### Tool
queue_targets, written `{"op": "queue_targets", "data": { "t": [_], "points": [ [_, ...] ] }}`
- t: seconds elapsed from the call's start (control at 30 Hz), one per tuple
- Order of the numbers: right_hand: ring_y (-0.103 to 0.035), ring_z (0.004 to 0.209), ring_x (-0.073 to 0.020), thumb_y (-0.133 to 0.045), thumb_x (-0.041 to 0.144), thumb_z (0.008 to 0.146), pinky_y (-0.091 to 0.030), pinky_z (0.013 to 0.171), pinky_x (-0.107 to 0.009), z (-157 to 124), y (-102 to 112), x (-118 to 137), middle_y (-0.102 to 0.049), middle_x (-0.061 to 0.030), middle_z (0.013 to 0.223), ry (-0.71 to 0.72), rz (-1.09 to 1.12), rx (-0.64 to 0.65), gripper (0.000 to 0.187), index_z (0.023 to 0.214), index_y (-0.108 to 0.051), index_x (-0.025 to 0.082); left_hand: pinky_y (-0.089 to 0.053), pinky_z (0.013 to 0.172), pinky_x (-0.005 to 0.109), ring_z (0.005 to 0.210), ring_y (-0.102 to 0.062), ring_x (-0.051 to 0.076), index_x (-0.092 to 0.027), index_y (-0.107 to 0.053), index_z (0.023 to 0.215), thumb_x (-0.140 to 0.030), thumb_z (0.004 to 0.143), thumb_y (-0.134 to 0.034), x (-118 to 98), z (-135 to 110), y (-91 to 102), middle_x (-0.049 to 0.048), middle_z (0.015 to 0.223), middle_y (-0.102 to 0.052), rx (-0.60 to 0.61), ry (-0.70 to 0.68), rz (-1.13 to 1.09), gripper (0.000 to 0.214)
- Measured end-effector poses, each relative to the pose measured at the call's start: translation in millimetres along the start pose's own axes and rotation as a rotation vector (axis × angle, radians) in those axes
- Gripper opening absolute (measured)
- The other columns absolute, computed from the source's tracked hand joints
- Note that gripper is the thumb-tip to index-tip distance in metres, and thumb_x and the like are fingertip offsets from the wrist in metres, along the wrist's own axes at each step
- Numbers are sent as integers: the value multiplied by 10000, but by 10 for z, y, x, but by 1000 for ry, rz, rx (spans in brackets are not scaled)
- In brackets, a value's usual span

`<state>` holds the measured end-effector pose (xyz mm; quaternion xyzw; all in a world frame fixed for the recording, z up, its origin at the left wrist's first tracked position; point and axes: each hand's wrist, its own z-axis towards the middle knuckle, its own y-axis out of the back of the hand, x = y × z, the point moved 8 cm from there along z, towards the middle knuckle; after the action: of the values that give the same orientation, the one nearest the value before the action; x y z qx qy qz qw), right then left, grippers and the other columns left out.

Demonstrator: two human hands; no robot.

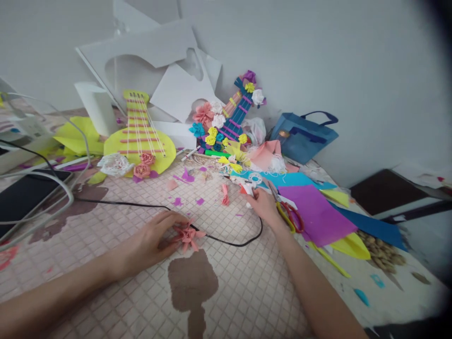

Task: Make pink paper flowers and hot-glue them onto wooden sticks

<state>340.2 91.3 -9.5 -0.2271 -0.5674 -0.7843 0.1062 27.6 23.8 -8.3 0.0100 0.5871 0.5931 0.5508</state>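
Observation:
My left hand (pixel 151 240) rests low on the tiled cloth (pixel 229 292), its fingers closed round a pink paper flower (pixel 189 234). My right hand (pixel 263 203) reaches further back and grips a small white object with a red part (pixel 248 188); I cannot make out what it is. Red-and-yellow-handled scissors (pixel 289 215) lie just right of that hand, on the edge of a purple paper sheet (pixel 314 212). A black cable (pixel 226 241) runs under the flower and loops between my two hands.
A yellow paper guitar (pixel 139 141) and a blue guitar decked with paper flowers (pixel 233 117) lean at the back by white foam boards (pixel 148 52). Blue bag (pixel 303 136), coloured sheets and paper scraps lie right. A dark phone (pixel 24 193) and white cables sit left.

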Motion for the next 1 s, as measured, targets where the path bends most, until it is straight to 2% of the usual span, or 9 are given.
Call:
{"op": "queue_targets", "data": {
  "t": [0.1,0.17,0.27,0.4,0.53,0.7,0.83,1.0],
  "points": [
    [-500,590,-179,-545,439,739,-326,566,-288,-26,36,0,-558,-20,588,-20,86,-10,262,631,-500,205,-524,851,331,986,-599,197,-224,-489,1153,-186,866,-523,-12,-8,21,71,1069,-600,-9,-7,2,291],
    [-536,616,-187,-505,457,774,-366,565,-287,-50,51,41,-595,-34,638,-17,178,13,276,730,-548,187,-524,852,336,984,-597,196,-224,-487,1157,-182,861,-526,-13,-7,29,72,1075,-597,-12,-1,-3,301],
    [-597,673,-194,-446,482,827,-430,574,-286,-87,39,169,-644,-48,729,33,330,115,354,909,-590,169,-524,850,338,980,-597,194,-219,-489,1150,-186,863,-524,-32,3,22,77,1082,-592,2,-9,-20,291],
    [-619,724,-198,-494,468,818,-474,601,-295,-98,-26,296,-661,-44,786,115,409,222,331,943,-605,182,-525,830,344,952,-598,196,-208,-505,1136,-194,867,-523,-39,18,32,81,1050,-597,-6,-10,-29,270],
    [-580,684,-175,-588,443,758,-461,601,-297,-20,-162,320,-642,-39,854,152,347,190,349,981,-561,175,-525,826,346,946,-596,193,-207,-512,1140,-216,883,-514,-25,20,38,82,1044,-600,-11,-6,-52,257],
    [-519,730,-187,-662,386,700,-405,662,-307,10,-265,433,-592,-35,835,217,181,105,321,918,-569,170,-530,815,334,942,-603,193,-207,-524,1120,-228,871,-538,-26,16,47,78,1034,-608,-15,-11,-28,250],
    [-518,730,-182,-621,438,752,-402,673,-303,-73,-221,508,-587,-34,818,278,119,107,328,928,-597,162,-527,829,335,958,-603,198,-207,-515,1128,-214,850,-558,-9,10,47,79,1042,-609,-10,6,-8,281],
    [-544,685,-158,-523,411,839,-437,663,-300,-134,-132,462,-629,-56,848,297,98,94,337,1026,-614,146,-532,820,340,952,-606,201,-203,-515,1142,-201,844,-548,-9,15,39,84,1054,-607,4,3,-23,300]
  ]
}}
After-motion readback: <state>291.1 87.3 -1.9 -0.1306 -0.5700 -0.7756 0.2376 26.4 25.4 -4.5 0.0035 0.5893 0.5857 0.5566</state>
